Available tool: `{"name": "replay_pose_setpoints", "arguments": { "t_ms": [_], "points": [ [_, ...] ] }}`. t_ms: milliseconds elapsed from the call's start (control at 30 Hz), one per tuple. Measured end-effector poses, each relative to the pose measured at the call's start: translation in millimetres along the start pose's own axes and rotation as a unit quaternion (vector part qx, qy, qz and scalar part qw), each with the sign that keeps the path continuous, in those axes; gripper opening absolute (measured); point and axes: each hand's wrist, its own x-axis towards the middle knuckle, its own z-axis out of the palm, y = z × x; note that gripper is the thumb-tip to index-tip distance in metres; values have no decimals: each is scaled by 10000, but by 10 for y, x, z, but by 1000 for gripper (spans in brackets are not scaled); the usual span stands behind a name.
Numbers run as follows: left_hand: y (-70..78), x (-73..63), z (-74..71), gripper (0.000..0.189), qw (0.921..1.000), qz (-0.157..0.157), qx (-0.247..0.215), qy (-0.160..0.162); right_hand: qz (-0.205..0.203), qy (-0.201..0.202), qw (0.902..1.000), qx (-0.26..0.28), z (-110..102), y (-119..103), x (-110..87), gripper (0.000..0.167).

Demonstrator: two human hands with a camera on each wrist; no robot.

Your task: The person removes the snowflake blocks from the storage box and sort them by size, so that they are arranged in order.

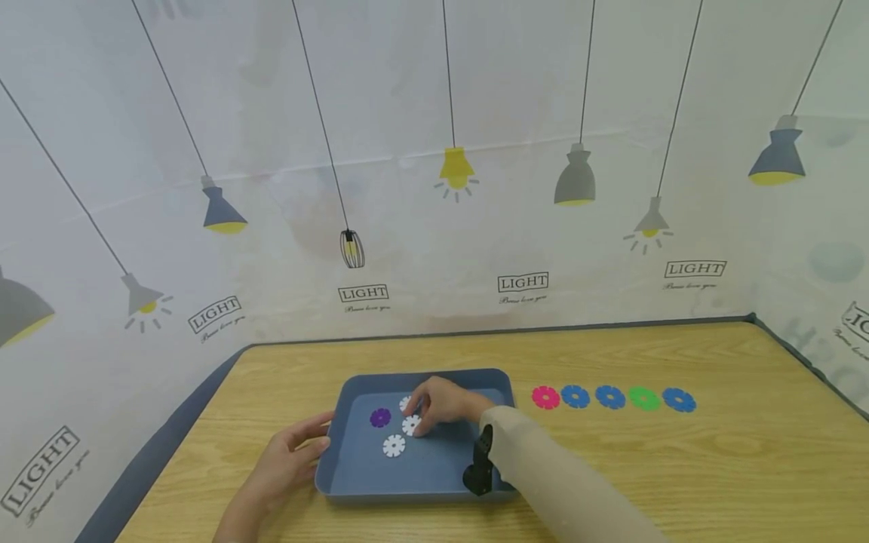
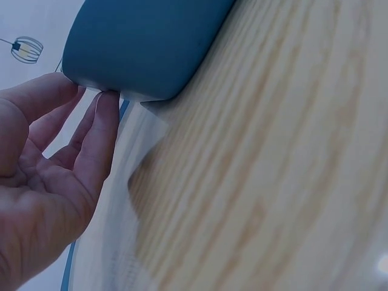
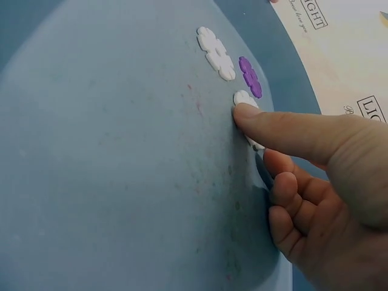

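Observation:
A blue tray stands on the wooden table. My left hand touches its left end, and in the left wrist view the fingertips meet the tray's outer wall. Inside the tray, my right hand pinches a white notched plastic disc between thumb and fingers. Another white disc lies partly hidden behind those fingers. Nearer me is a further white disc, flat on the tray floor. A purple disc lies left of the right hand.
Right of the tray, a row of notched discs lies on the table: pink, blue, another blue, green and a last blue. Behind the table hangs a pale wall cloth printed with lamps.

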Motion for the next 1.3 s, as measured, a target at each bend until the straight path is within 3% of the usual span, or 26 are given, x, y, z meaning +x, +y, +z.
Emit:
{"name": "replay_pose_setpoints", "arguments": {
  "t_ms": [267, 700, 1000, 1300],
  "points": [
    [-4, 21, -7, 52, 10000, 10, -36, 10, -2, 58, 10000, -20, -10, 5, 21, 24],
    [-26, 5, -6, 53, 10000, -28, -52, -13, -549, 34, 9980, 315, -120, -9, -112, 10],
    [-4, -3, 3, 51, 9999, 3, -130, -11, -1120, 288, 9929, 293, -525, 46, -361, 5],
    [-7, -8, -13, 54, 9999, 13, -86, -113, -940, 1019, 9897, 345, -1034, 423, -815, 12]
  ]
}}
